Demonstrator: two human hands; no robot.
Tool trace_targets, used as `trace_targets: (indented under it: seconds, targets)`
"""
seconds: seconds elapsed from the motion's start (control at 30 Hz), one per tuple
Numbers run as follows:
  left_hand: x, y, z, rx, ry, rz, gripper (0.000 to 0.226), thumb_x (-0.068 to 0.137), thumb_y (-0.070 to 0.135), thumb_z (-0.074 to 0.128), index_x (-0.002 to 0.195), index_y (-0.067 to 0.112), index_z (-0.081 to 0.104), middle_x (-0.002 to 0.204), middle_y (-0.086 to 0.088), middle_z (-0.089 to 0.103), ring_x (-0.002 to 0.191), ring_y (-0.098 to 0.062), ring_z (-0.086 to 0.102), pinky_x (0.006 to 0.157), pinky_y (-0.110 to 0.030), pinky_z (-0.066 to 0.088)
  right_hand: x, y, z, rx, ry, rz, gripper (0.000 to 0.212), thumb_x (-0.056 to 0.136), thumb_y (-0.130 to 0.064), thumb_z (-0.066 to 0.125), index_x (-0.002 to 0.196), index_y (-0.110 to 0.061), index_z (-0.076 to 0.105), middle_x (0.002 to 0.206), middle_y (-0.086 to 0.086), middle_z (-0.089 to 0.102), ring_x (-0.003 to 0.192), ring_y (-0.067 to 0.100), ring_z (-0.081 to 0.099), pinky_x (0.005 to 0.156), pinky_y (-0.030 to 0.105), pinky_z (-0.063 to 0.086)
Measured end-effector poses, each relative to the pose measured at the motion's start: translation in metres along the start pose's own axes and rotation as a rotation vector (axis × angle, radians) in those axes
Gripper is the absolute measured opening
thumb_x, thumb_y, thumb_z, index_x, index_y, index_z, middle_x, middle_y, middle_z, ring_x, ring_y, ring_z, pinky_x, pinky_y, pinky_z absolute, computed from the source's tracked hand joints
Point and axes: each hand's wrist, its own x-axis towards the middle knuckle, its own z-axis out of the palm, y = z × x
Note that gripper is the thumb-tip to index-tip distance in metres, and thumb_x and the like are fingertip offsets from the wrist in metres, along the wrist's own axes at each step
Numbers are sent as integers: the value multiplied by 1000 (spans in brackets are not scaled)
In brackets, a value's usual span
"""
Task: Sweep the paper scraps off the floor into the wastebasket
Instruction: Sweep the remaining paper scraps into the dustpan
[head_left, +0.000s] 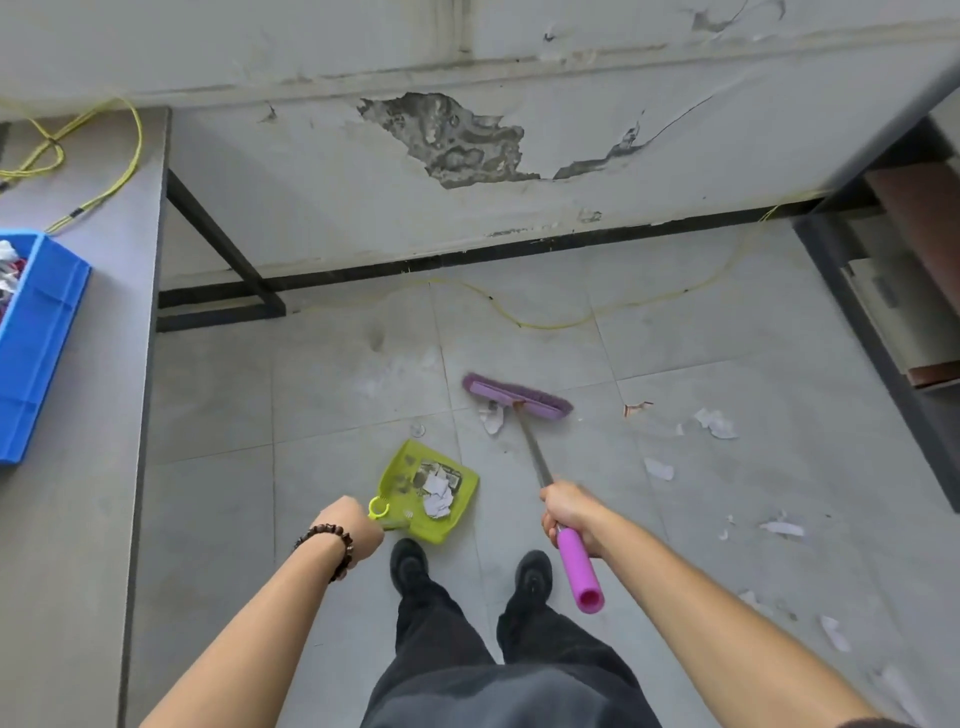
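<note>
Left hand (353, 527) curled round handle of lime-green plastic dustpan (396, 475), right hand (569, 512) gripping metal-shafted purple broom (519, 399). White paper scrap (492, 419) at brush head, more scattered right, some in pan. Keep pan lip flat on grey tiled floor (218, 395), pull short strokes. Wastebasket not visible.

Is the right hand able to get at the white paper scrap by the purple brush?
Probably yes, through the broom: the right hand holds its handle, and the purple brush sits right beside the white scrap with nothing between. The bare hand itself is high above the floor.
</note>
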Motion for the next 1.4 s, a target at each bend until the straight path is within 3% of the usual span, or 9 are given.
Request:
trace_targets:
  seconds: [0.13, 0.37, 0.43, 0.53, 0.6, 0.83, 1.1, 1.27, 1.4]
  targets:
    - [-10, 16, 11, 22, 11, 5, 21, 83, 2, 39, 63, 9, 39, 51, -7, 40, 42, -19, 35, 43, -17, 29, -29, 27, -27, 14, -207, 144, 12, 96, -9, 42, 91, -19, 47, 43, -2, 41, 32, 6, 36, 31, 15, 31]
    - [-12, 9, -3, -41, 49, -10, 13, 77, 5, 43, 67, 11, 38, 55, -6, 36, 45, -18, 30, 44, -18, 26, -45, -15, -82, 321, -486, 310, 33, 99, -18, 46, 66, -14, 45, 41, -6, 35, 25, 5, 39, 24, 17, 33]
    - [-12, -4, -7, -109, 55, -32, 12, 73, 5, 45, 67, 11, 37, 56, -6, 36, 46, -18, 30, 45, -20, 25, -50, -28, -64, 261, -504, 247, 11, 99, -17, 47, 93, -26, 51, 43, -6, 37, 27, 4, 39, 24, 17, 33]
    - [-13, -26, -13, -223, 73, -66, 13, 73, 4, 46, 70, 13, 37, 60, -5, 35, 47, -17, 27, 47, -19, 23, -47, -47, -31, 127, -405, 88, 47, 100, -16, 47, 144, -25, 35, 44, -8, 36, 29, 1, 36, 27, 12, 29]
    - [-7, -41, -17, -269, 69, -79, 14, 76, 6, 48, 74, 14, 37, 62, -5, 34, 49, -16, 26, 48, -18, 21, -43, -59, -7, 24, -348, -3, 53, 101, -13, 43, 152, -15, 28, 41, -8, 35, 28, 0, 34, 29, 11, 27]
    - [25, -71, -36, -288, 28, -111, 16, 77, 7, 50, 74, 15, 36, 62, -4, 34, 48, -18, 25, 46, -18, 22, -3, -56, 47, -267, -73, -197, 44, 89, -3, 46, 132, -14, 48, 57, 7, 46, 40, 14, 42, 39, 18, 36]
    - [37, -66, -41, -197, -18, -29, 18, 78, -1, 40, 66, 11, 33, 54, -5, 33, 44, -17, 26, 42, -17, 24, -28, -3, 49, -574, -85, -12, 60, 74, 3, 41, 132, -11, 50, 65, 10, 53, 43, 16, 46, 39, 21, 39]
    - [33, -57, -54, -150, -17, 30, 17, 82, 4, 44, 66, 9, 38, 56, -7, 39, 45, -20, 34, 45, -19, 27, -52, -19, -12, -228, -148, 163, 55, 95, -3, 43, 144, -28, 38, 48, -4, 39, 29, 2, 36, 29, 12, 29]
    - [33, -38, -68, -116, -38, 51, 12, 77, 6, 47, 67, 8, 42, 56, -10, 45, 46, -22, 39, 50, -24, 31, -60, -22, -29, 105, -141, 199, 22, 96, -7, 48, 105, -27, 50, 45, -5, 37, 27, 1, 34, 25, 11, 26]
